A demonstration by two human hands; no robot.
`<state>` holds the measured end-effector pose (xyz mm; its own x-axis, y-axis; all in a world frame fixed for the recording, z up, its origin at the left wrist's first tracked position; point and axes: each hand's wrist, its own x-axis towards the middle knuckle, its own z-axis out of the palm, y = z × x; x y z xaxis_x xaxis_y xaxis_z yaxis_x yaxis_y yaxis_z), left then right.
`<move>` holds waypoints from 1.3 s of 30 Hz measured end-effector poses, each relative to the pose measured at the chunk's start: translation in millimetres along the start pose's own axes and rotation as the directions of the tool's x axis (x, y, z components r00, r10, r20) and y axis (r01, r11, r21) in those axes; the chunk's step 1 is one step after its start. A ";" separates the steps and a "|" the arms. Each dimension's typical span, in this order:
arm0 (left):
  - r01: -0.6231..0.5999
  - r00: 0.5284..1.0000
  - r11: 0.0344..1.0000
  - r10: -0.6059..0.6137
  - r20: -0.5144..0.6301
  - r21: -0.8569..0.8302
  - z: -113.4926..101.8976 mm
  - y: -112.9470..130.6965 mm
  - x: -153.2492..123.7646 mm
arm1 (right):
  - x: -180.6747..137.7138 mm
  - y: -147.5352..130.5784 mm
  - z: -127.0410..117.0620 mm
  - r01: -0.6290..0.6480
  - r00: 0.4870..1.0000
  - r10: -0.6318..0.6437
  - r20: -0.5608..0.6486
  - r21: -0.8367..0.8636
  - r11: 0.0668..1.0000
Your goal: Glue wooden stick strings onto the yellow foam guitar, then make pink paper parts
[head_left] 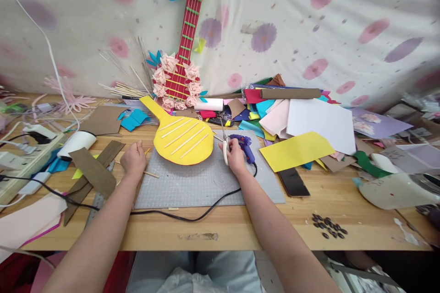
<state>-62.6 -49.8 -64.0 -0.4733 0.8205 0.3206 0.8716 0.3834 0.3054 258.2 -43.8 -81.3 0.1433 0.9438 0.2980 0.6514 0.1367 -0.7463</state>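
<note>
My right hand (234,156) is closed around white-handled scissors (225,145), their blades pointing away from me. A purple glue gun (244,146) lies just to the right of that hand. Closed in a fist, my left hand (133,158) is at the left edge of the grey cutting mat (192,187); a thin yellowish tip shows beside it, but what the fingers hold is hidden. Between the hands, a yellow guitar-shaped cutout (182,152) rests on the mat, with several pale sticks across its round body. A short stick piece (151,174) lies near my left wrist.
A decorated red paper guitar (187,32) leans against the curtain. Coloured sheets (319,119) are heaped at back right, with a phone (293,181) in front. A black cord (206,215) crosses the mat's front. Brown strips (92,171) and a power strip (27,160) lie left.
</note>
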 end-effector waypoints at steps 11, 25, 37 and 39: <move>-0.023 0.996 0.891 -0.020 -0.090 -0.454 8.8 -15.2 8.3 | -3.4 -1.9 3.2 0.002 1.000 -0.002 -0.009 -0.035 0.999; 0.019 0.994 0.842 -0.075 -0.082 -0.540 16.2 -16.6 10.5 | -4.2 3.9 6.3 -0.041 0.998 0.043 -0.044 0.041 0.998; -0.047 0.988 0.751 -0.064 -0.144 -0.659 33.9 -27.0 22.0 | -0.2 0.5 4.9 -0.197 0.974 0.206 -0.089 0.099 0.975; -0.022 0.990 0.763 -0.072 -0.118 -0.646 33.5 -27.1 22.1 | -0.6 -0.1 5.2 -0.185 0.979 0.188 -0.077 0.056 0.981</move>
<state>-92.5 -27.8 -95.2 -0.5466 0.7349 0.4014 0.5927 0.0010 0.8054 254.2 -42.8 -84.5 0.3201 0.9267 0.1966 0.5713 -0.0233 -0.8204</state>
